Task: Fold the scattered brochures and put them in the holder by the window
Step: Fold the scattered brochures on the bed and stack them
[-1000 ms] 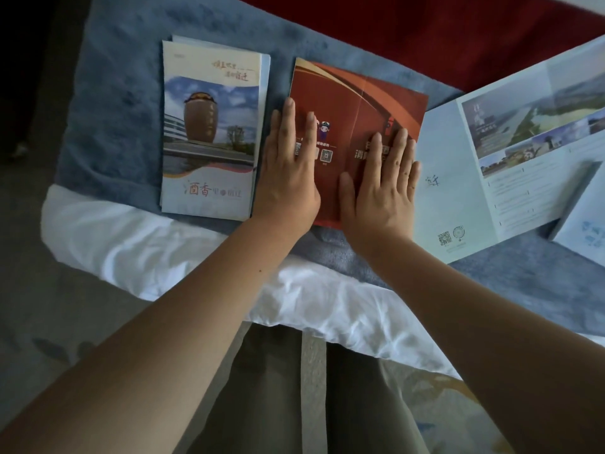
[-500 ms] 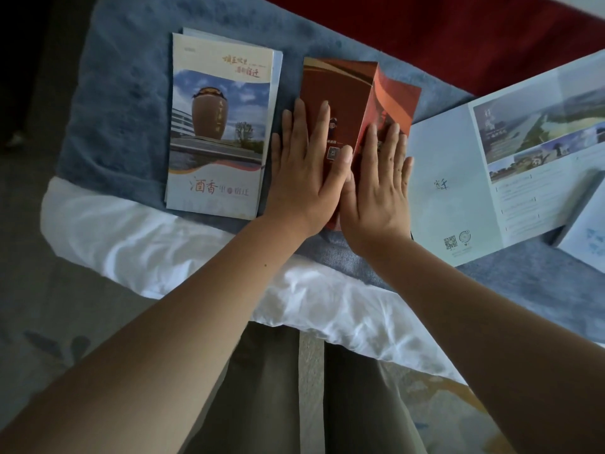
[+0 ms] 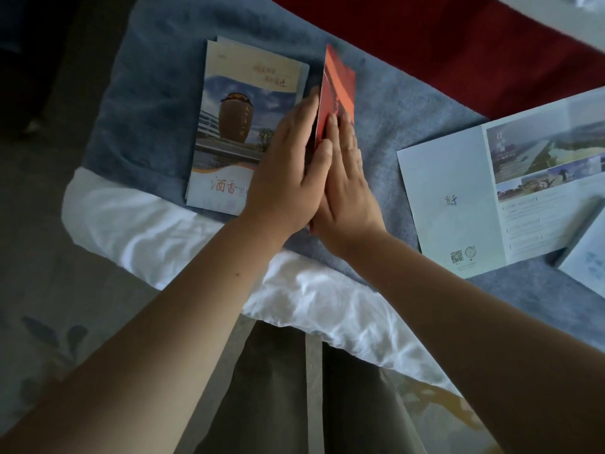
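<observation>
Closing the red brochure (image 3: 340, 83), upright on the blue blanket (image 3: 409, 119), between flat, straight-fingered left hand (image 3: 288, 168) and right hand (image 3: 343, 188), nothing gripped; next, likely laying it down and creasing firmly.

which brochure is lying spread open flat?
The pale blue brochure at right, showing landscape photos and a QR code. The red brochure is half-folded between left hand and right hand; the jar-cover brochure lies folded.
</observation>
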The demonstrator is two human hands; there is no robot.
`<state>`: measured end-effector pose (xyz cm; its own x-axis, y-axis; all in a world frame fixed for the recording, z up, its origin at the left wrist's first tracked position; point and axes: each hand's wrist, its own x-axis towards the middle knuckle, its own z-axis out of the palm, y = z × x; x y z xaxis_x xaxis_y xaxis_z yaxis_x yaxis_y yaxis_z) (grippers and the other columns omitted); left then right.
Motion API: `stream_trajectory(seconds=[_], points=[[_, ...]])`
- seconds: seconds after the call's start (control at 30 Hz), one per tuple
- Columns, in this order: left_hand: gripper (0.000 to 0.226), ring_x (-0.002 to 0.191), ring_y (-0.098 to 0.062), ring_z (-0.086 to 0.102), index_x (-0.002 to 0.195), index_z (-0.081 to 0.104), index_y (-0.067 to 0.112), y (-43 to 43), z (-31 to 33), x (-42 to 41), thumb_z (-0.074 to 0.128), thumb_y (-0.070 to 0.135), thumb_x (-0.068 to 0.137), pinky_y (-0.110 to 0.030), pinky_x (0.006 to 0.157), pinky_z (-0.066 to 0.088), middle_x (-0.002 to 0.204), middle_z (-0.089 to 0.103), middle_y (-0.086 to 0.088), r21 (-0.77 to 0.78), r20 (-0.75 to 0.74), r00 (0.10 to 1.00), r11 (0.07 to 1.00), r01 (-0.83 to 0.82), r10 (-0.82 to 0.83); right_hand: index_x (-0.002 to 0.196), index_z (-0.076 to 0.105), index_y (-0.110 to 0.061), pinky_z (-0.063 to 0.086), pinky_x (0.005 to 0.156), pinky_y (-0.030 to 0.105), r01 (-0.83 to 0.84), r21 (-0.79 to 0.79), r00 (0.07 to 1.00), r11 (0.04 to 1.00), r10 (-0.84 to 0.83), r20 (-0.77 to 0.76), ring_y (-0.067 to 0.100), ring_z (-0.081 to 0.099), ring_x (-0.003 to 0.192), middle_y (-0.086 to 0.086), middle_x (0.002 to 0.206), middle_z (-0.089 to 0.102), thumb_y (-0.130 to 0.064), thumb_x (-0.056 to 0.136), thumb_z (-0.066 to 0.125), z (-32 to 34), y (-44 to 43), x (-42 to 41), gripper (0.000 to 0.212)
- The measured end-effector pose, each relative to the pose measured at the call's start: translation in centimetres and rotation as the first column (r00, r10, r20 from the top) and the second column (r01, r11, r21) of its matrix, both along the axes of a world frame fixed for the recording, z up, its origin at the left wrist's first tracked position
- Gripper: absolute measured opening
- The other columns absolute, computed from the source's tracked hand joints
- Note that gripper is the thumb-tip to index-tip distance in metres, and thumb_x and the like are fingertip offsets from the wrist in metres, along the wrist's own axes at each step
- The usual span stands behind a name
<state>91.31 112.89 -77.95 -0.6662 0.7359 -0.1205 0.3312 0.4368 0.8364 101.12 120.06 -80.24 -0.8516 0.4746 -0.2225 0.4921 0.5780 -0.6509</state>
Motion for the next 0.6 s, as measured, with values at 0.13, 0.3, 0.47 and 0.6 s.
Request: stream_trajectory(seconds=[0.13,0.3,0.47,0.6], points=[[0.058,0.153,-0.018,0.030,0.163,0.022,0.009,-1.7,0.0,-1.3,0.040,0.018,0.109,-0.020,0.122,0.026,0.166,0.032,-0.010,-0.054,-0.079,0.997,0.998,-0.026,0.022,0.162,0.002,-0.004,0.007,0.128,0.049,-0.087,0.024,0.996,0.996,0.087,0.006,0.026,-0.008,0.158,0.016,0.170,-0.004,-0.037,0.106,0.022,-0.1,-1.0,-1.5,0.068],[0.066,0.153,-0.018,0.028,0.163,0.024,0.012,-3.7,-0.5,-2.8,0.042,0.010,0.100,-0.007,0.116,0.021,0.166,0.031,-0.009,-0.106,-0.075,0.991,0.988,-0.114,0.107,0.163,0.003,-0.009,0.000,0.128,0.043,-0.141,0.001,0.990,0.990,0.141,0.026,0.025,-0.008,0.158,0.014,0.171,-0.004,-0.042,0.103,0.018,-0.3,-2.5,-3.5,0.070],[0.067,0.155,-0.024,0.025,0.158,0.035,0.004,-4.6,-1.8,-4.1,0.038,0.002,0.091,-0.024,0.127,0.018,0.165,0.032,-0.014,-0.094,-0.006,0.983,0.978,-0.185,0.185,0.162,0.007,-0.005,0.001,0.129,0.042,-0.157,-0.007,0.987,0.988,0.157,0.029,0.026,-0.005,0.158,0.015,0.171,-0.002,-0.038,0.100,0.015,-0.7,-3.7,-4.5,0.071],[0.060,0.149,-0.028,0.037,0.154,0.041,0.002,-4.6,-2.7,-4.7,0.035,0.004,0.094,-0.020,0.122,0.023,0.159,0.041,-0.016,-0.164,-0.228,0.965,0.972,-0.170,0.130,0.162,0.005,-0.005,-0.002,0.127,0.037,-0.179,0.030,0.980,0.983,0.176,0.097,0.025,-0.007,0.158,0.011,0.171,-0.004,-0.039,0.103,0.017,-1.0,-3.8,-4.9,0.070]])
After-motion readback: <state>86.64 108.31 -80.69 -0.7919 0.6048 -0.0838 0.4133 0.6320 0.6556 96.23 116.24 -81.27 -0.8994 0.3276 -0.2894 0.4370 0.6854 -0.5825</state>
